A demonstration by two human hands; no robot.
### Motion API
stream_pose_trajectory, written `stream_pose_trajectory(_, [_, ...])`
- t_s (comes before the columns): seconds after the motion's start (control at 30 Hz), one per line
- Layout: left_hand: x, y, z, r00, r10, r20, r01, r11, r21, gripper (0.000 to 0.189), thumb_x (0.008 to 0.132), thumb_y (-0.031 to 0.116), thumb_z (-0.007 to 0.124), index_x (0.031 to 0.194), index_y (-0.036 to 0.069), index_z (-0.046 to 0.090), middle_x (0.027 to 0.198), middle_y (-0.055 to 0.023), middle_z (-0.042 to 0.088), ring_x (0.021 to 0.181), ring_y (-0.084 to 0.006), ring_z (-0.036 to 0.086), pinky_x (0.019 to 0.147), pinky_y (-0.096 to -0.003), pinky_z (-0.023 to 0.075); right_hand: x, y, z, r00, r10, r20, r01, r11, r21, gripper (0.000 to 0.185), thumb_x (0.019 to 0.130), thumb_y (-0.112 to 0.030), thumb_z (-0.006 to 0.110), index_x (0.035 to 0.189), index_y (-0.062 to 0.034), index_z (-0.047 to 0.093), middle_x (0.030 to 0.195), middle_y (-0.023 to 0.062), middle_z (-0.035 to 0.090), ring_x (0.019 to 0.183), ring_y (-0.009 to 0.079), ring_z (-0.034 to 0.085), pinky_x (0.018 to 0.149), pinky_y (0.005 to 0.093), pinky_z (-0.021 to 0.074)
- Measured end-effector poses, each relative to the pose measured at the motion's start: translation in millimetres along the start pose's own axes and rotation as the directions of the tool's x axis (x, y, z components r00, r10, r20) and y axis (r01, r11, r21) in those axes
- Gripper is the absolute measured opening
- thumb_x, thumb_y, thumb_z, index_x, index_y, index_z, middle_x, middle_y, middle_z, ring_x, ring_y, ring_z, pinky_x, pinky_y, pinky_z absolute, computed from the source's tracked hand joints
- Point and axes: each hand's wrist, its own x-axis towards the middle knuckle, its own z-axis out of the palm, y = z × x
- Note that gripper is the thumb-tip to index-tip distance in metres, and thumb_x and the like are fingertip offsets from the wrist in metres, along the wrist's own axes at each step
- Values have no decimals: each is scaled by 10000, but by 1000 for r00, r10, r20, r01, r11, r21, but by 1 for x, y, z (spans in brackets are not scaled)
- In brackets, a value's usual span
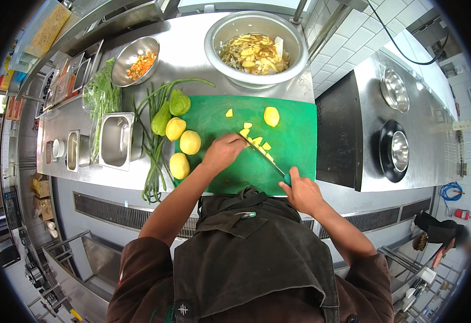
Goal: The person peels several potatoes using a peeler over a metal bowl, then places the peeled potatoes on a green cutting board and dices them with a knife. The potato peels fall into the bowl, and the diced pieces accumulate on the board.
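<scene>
A green cutting board (235,177) lies on a steel counter. My right hand (303,192) is closed around the handle of a kitchen knife (268,161), its blade slanting across the board beside cut pieces of peeled potato (257,141). At the blade's far end, my left hand (225,150) has its fingertips down close to the pieces; whether they grip one cannot be told. A peeled potato (271,116) sits farther back on the board. Several more peeled potatoes (190,142) rest by the board's left edge, near two green chayotes (180,102).
Long green beans (151,151), an empty steel pan (116,139) and bagged leafy greens (104,91) are at left. Behind stand a bowl of diced vegetables (135,61) and a large pot of peelings (255,76). A person (439,230) is at far right.
</scene>
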Motion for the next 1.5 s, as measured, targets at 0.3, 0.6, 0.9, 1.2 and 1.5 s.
stream_pose_trajectory(0.3, [-2, 0, 0, 999, 3, 32, -5, 999, 50, 152, 814, 64, 770, 962, 85, 740, 983, -42, 701, 881, -264, 691, 745, -385, 583, 3, 5, 8, 997, 62, 54, -60, 998, -24, 375, 1047, -339, 530, 1131, 4, 404, 819, 280, 694, 831, 504, 676, 736, 577, 523])
stream_pose_trajectory(0.6, [-6, 16, 7, 997, -42, -63, 49, 992, 114, 239, 859, 109, 710, 1098, 119, 715, 1133, -46, 675, 1028, -279, 664, 866, -403, 565, 20, 4, 7, 994, 68, -83, -71, 997, -34, 389, 997, -359, 609, 1134, -31, 452, 892, 242, 718, 834, 452, 701, 713, 547, 541])
stream_pose_trajectory(0.9, [17, 68, 33, 940, 211, 267, -272, 937, 218, 609, 957, 365, 631, 1517, 193, 465, 1608, -20, 410, 1508, -260, 339, 1216, -629, 213, -3, 15, -11, 880, 19, -474, -132, 969, -207, 392, 790, -253, 822, 1004, -93, 535, 884, 93, 703, 805, 323, 709, 663, 453, 555])
stream_pose_trajectory(1.2, [33, 16, 17, 993, -110, 46, 92, 952, 292, 667, 1006, 415, 545, 1549, 66, 372, 1602, -167, 368, 1523, -386, 259, 1234, -609, 167, -70, 63, -45, 901, 111, -419, -177, 976, -123, 375, 794, -225, 834, 980, -101, 533, 841, 94, 689, 790, 342, 696, 670, 460, 527])
stream_pose_trajectory(1.5, [51, 22, 14, 928, -361, 94, 372, 912, -173, 596, 992, 342, 601, 1463, 17, 434, 1376, -218, 540, 1276, -413, 515, 1091, -489, 425, -81, 95, -18, 948, 235, -213, -221, 971, 86, 420, 852, -381, 799, 983, -76, 540, 789, 154, 691, 809, 416, 688, 717, 513, 517])
